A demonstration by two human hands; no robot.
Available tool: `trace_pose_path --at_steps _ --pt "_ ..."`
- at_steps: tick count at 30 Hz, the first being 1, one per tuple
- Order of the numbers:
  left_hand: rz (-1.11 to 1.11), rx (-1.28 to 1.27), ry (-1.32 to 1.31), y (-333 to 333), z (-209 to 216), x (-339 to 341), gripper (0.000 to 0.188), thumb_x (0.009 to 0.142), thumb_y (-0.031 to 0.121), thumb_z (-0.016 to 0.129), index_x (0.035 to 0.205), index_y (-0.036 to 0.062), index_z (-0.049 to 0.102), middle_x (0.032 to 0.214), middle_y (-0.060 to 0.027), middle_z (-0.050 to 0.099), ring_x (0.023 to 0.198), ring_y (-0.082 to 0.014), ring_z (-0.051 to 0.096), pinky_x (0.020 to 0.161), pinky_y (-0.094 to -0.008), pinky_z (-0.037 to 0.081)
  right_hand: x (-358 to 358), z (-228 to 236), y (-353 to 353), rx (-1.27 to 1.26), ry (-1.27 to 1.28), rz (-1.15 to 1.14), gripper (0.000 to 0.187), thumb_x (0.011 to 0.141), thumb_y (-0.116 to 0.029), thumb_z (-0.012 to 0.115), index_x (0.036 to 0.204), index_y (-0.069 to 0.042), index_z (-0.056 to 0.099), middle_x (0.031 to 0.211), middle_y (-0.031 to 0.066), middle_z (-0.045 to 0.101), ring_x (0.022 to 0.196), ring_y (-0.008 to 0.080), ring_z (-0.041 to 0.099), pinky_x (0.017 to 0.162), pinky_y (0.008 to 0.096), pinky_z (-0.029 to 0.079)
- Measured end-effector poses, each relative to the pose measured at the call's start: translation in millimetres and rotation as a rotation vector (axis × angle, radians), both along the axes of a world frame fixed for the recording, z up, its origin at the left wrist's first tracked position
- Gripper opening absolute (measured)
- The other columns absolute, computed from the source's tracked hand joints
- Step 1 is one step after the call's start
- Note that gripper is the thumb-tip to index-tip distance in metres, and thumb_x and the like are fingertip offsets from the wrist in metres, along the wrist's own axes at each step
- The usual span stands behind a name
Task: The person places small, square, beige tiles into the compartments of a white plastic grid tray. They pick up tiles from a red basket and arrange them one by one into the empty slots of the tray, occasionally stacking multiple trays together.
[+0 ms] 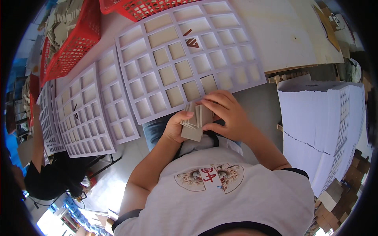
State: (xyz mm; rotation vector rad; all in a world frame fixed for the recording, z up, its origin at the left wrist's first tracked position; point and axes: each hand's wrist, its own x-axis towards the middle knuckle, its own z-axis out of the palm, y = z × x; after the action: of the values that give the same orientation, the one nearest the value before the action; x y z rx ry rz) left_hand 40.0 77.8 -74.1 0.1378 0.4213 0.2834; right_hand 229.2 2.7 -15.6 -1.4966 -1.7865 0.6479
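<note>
A small stack of grey-beige cardboard squares is fanned out between my hands, just off the near edge of a white grid panel. My left hand is closed around the stack, thumb on top. From the other side, my right hand grips several squares with its fingers and thumb. Similar grey-beige pieces fill some of the panel's openings, among them a square near the front edge. Other openings look white. A brown printed mark shows in the panel's upper middle.
More white grid panels lie along the table to the left, where another person's arm reaches in. A red basket of loose cardboard pieces stands far left, another red basket behind. Tall stacked white sheets stand right.
</note>
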Motion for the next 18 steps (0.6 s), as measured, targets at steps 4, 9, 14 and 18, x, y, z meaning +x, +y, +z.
trace_pose_path --at_steps 4,9,14,18 --pt "0.008 -0.005 -0.013 -2 10 11 0.063 0.077 0.025 0.064 0.132 0.0007 0.045 0.121 -0.0184 0.055 0.117 -0.0368 0.056 0.091 -0.0439 0.053 8 2 -3 0.07 0.021 -0.091 0.032 0.075 -0.018 0.073 0.103 -0.003 0.065 0.106 0.0109 0.059 0.1 0.0299 0.056 0.086 0.0399 0.046" --pt "-0.214 -0.03 -0.068 -6 8 21 0.059 0.078 0.024 0.066 0.13 0.0009 0.048 0.122 -0.0186 0.055 0.116 -0.0396 0.055 0.091 -0.0429 0.053 71 -10 35 0.067 0.218 -0.378 0.017 0.084 -0.003 0.064 0.1 -0.003 0.068 0.089 0.0086 0.062 0.08 0.019 0.058 0.074 0.0291 0.047" --pt "-0.169 -0.014 -0.051 -3 4 28 0.06 0.078 0.024 0.066 0.13 0.0003 0.048 0.123 -0.0188 0.055 0.117 -0.0405 0.054 0.091 -0.0429 0.053 79 -24 60 -0.089 0.202 -0.252 0.01 0.085 -0.001 0.06 0.095 0.0 0.063 0.087 0.0053 0.061 0.076 0.0137 0.053 0.068 0.0271 0.044" --pt "-0.132 -0.02 -0.031 -2 -1 31 0.066 0.075 0.026 0.068 0.132 -0.0007 0.046 0.124 -0.0198 0.054 0.118 -0.0425 0.053 0.09 -0.0435 0.055 83 -28 60 -0.234 0.262 -0.273 0.007 0.083 0.001 0.06 0.09 0.0 0.059 0.092 0.0072 0.061 0.076 0.0155 0.055 0.068 0.0283 0.044"
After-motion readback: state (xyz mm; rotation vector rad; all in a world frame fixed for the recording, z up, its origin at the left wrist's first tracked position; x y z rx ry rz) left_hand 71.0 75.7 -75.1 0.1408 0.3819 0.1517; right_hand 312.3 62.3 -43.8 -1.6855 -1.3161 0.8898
